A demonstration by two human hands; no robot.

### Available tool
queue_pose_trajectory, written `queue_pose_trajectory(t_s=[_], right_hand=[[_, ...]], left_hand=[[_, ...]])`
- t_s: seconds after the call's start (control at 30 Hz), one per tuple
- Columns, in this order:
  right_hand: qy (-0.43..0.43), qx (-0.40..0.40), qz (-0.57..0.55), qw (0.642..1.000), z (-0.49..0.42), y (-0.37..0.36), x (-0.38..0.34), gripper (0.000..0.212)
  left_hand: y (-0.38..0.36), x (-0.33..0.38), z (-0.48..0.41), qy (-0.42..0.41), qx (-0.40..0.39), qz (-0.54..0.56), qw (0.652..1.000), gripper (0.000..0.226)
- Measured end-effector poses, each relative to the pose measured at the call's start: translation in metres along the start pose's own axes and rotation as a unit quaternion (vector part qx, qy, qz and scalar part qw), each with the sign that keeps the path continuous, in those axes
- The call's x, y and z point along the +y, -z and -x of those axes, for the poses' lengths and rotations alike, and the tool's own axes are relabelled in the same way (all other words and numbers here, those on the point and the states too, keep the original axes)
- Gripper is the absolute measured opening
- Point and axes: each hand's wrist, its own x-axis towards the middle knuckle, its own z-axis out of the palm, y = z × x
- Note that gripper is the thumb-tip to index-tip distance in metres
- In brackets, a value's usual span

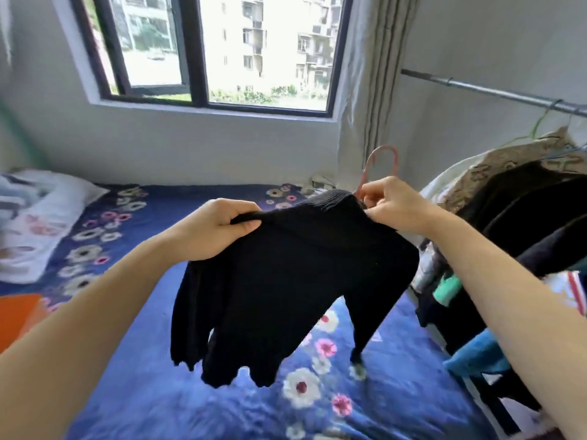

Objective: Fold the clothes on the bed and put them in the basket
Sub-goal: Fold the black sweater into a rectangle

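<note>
A black knit sweater (286, 281) hangs in the air above the bed (152, 376), still on a pink hanger (379, 166) whose hook sticks up behind the collar. My left hand (219, 228) grips the sweater's left shoulder. My right hand (392, 203) pinches the collar and the hanger's neck together. Both sleeves and the hem dangle down toward the blue flowered sheet. No basket is in view.
A clothes rail (495, 92) on the right carries hung garments (524, 217) close to my right arm. A pillow (35, 217) lies at the bed's left, with an orange object (17, 315) at the left edge. A window (216, 49) and a curtain (371, 74) are behind.
</note>
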Motion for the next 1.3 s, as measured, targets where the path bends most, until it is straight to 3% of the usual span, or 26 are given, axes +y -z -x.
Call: queue_pose_trajectory(t_s=[0.1, 0.2, 0.3, 0.43, 0.57, 0.63, 0.77, 0.93, 1.07, 1.3], right_hand=[[0.055, 0.006, 0.11, 0.992, -0.052, -0.041, -0.034, 0.04], [0.083, 0.023, 0.077, 0.993, -0.088, -0.074, -0.062, 0.042], [0.134, -0.015, 0.058, 0.989, -0.117, -0.106, -0.083, 0.029], [0.199, -0.074, 0.142, 0.967, -0.145, -0.146, -0.104, 0.023], [0.138, -0.117, 0.065, 0.981, -0.175, -0.162, -0.098, 0.045], [0.105, -0.088, 0.012, 0.99, -0.186, -0.171, -0.095, 0.057], [0.092, 0.025, 0.09, 0.991, -0.215, -0.176, -0.072, 0.046], [0.024, 0.055, 0.095, 0.994, -0.242, -0.158, -0.02, 0.039], [-0.067, 0.085, 0.013, 0.994, -0.255, -0.145, 0.015, 0.023], [-0.18, 0.073, -0.153, 0.969, -0.263, -0.148, 0.063, 0.028]], left_hand=[[0.031, -0.034, 0.019, 0.015, 0.046, -0.065, 0.997, 0.014], [0.052, -0.064, 0.038, 0.009, 0.091, -0.122, 0.988, 0.006], [0.056, -0.08, 0.044, 0.043, 0.079, -0.181, 0.979, 0.029], [0.049, -0.102, 0.028, 0.017, 0.095, -0.27, 0.958, 0.045], [0.058, -0.136, 0.024, 0.021, 0.138, -0.249, 0.959, 0.044], [0.06, -0.144, 0.02, 0.012, 0.154, -0.23, 0.961, 0.04], [0.065, -0.168, 0.009, 0.003, 0.184, -0.237, 0.954, 0.043], [0.055, -0.196, 0.009, -0.006, 0.2, -0.248, 0.948, 0.057], [0.042, -0.214, 0.014, 0.02, 0.214, -0.239, 0.947, 0.047], [0.012, -0.23, -0.005, 0.1, 0.222, -0.131, 0.961, 0.048]])
